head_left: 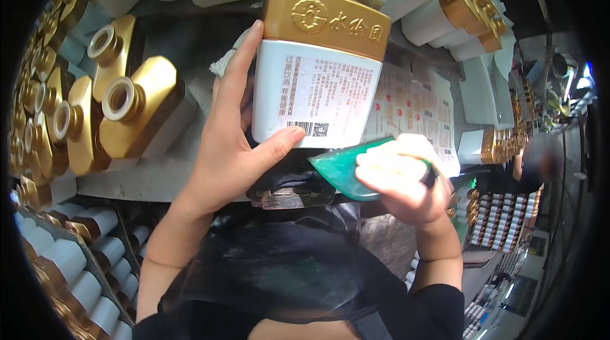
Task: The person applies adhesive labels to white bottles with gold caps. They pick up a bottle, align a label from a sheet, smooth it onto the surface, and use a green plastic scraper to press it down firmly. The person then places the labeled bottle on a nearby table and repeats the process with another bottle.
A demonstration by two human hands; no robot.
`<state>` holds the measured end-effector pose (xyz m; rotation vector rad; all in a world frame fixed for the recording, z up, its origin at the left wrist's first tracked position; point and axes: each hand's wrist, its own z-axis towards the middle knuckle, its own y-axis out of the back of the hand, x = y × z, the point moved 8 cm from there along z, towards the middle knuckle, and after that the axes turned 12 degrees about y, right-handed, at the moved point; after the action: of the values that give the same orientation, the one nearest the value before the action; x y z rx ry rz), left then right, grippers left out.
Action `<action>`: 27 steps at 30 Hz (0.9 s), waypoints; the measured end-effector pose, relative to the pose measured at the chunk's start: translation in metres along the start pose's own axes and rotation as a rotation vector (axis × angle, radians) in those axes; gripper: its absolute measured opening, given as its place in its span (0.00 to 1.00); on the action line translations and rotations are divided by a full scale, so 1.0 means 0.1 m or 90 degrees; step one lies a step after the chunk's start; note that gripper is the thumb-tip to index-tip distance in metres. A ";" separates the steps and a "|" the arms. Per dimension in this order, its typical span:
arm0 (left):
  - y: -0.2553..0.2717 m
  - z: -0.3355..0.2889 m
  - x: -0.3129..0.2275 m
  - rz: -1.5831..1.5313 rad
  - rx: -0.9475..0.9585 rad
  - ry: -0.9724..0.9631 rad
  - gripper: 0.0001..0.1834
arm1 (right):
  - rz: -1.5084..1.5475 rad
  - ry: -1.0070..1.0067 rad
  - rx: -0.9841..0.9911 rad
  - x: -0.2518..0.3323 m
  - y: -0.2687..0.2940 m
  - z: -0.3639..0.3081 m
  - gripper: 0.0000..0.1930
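Note:
My left hand (232,143) grips a white bottle with a gold shoulder and gold cap (318,67), held upright in front of me, thumb on its lower front edge and fingers along its left side. A printed label (321,102) covers the bottle's white face. My right hand (403,178) is closed on a green translucent plastic scraper (340,168), whose edge touches the bottle's lower right corner at the label's bottom.
Several gold-topped white bottles (127,105) lie in rows at the left and lower left. More stand at the top right (470,3). A sheet of labels (413,111) lies behind the bottle. Another person (540,162) works at the right beside crates of bottles.

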<state>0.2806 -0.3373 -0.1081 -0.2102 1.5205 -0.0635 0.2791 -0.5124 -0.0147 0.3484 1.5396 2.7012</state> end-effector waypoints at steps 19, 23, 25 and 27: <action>0.15 -0.06 0.03 -0.135 0.092 0.066 0.39 | -0.108 0.065 -0.063 -0.23 -0.10 0.83 0.16; 0.15 -0.07 0.08 -0.158 0.107 0.077 0.41 | 0.044 0.134 0.051 0.15 -0.41 0.60 0.11; 0.14 -0.06 0.08 -0.152 0.094 0.065 0.41 | 0.122 0.123 0.084 0.25 -0.44 0.54 0.11; 0.13 -0.06 0.04 -0.158 0.097 0.076 0.43 | -0.088 0.169 0.005 -0.05 -0.14 0.62 0.13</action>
<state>0.2732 -0.3254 -0.1145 -0.2761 1.5933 -0.3941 0.2953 -0.4527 0.0027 -0.1180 1.5652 2.7201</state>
